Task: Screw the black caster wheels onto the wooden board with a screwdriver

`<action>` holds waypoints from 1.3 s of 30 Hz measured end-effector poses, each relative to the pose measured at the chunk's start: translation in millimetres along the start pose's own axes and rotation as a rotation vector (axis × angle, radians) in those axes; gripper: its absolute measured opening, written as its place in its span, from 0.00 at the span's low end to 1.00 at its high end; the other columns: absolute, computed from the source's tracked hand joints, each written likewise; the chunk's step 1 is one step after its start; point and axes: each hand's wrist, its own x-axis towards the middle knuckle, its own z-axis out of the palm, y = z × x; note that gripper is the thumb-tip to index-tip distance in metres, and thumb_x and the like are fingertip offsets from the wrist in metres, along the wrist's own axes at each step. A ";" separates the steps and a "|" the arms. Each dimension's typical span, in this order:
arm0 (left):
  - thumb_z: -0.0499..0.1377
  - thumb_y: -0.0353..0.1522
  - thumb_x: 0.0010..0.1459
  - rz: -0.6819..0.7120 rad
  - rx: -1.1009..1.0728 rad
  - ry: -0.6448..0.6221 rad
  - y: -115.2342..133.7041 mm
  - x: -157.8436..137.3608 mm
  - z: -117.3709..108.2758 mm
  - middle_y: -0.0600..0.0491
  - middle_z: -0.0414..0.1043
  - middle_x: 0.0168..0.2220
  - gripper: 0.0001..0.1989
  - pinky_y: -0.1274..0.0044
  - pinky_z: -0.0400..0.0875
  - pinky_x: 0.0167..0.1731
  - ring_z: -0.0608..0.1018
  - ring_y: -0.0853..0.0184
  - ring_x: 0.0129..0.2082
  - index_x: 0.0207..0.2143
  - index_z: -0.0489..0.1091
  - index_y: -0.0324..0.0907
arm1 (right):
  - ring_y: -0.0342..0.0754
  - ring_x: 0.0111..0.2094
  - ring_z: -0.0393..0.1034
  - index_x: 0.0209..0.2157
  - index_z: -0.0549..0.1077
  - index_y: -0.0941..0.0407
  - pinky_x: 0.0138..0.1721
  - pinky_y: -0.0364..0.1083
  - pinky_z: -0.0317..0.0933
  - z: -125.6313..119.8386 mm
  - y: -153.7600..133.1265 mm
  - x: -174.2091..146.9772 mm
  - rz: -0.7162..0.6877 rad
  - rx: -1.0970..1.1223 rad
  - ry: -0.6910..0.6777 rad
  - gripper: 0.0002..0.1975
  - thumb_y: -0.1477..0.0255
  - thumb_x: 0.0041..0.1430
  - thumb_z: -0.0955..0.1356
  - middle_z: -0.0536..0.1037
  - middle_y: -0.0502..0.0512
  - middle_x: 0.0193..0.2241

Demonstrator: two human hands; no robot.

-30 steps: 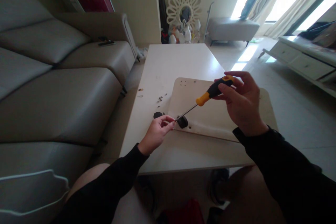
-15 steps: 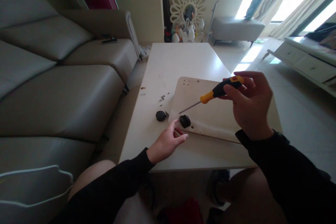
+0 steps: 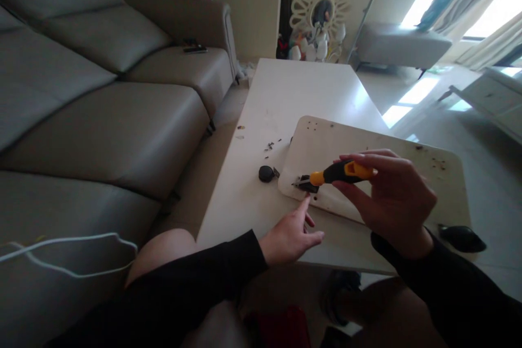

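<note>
My right hand (image 3: 393, 196) is closed around the yellow-and-black handle of a screwdriver (image 3: 340, 173). Its shaft points left and down, with the tip at a black caster (image 3: 309, 187) near the left corner of a pale board (image 3: 326, 144). Whether the tip touches a screw is too small to tell. My left hand (image 3: 290, 235) has its index finger stretched to the near side of that caster, the other fingers loosely apart, holding nothing. A second black caster (image 3: 266, 174) lies loose on the white table, beside the board. Several small screws (image 3: 269, 145) are scattered behind it.
The board rests on the white table (image 3: 240, 201), with groups of small holes at its corners. A dark rounded object (image 3: 463, 238) is at its right end. A grey sofa (image 3: 163, 114) runs along the left, with a white cable (image 3: 81, 238) in front.
The screwdriver tip has come down to the caster on the board. My left hand has drawn back slightly, its index finger now pointing at the caster's near side. The whole view has shifted.
</note>
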 end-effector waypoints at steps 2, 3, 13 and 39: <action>0.64 0.40 0.58 0.007 0.009 0.001 -0.6 2.5 0.5 0.46 0.71 0.49 0.50 0.71 0.70 0.40 0.74 0.67 0.35 0.76 0.42 0.41 | 0.51 0.43 0.81 0.54 0.77 0.48 0.40 0.52 0.80 2.1 -1.5 -1.8 -0.007 -0.038 -0.037 0.33 0.84 0.47 0.79 0.81 0.53 0.45; 0.64 0.39 0.58 0.010 0.014 0.005 -0.9 3.6 0.9 0.46 0.71 0.48 0.50 0.71 0.71 0.40 0.74 0.66 0.35 0.76 0.42 0.41 | 0.51 0.43 0.81 0.54 0.77 0.48 0.40 0.52 0.79 3.0 -2.2 -2.3 -0.018 -0.054 -0.046 0.34 0.85 0.46 0.79 0.81 0.53 0.45; 0.63 0.40 0.57 0.075 0.055 0.024 0.2 12.9 3.1 0.50 0.72 0.42 0.42 0.73 0.70 0.39 0.74 0.64 0.36 0.70 0.56 0.36 | 0.49 0.42 0.80 0.58 0.76 0.53 0.41 0.49 0.78 9.8 -10.8 -0.8 -0.222 -0.237 -0.094 0.39 0.88 0.43 0.79 0.84 0.57 0.45; 0.61 0.37 0.58 0.128 0.160 0.123 -5.7 32.9 8.2 0.48 0.73 0.42 0.24 0.72 0.70 0.43 0.74 0.63 0.39 0.55 0.67 0.39 | 0.49 0.43 0.81 0.57 0.75 0.53 0.42 0.48 0.79 15.2 -10.1 2.8 -0.262 -0.282 -0.110 0.35 0.84 0.47 0.79 0.83 0.58 0.45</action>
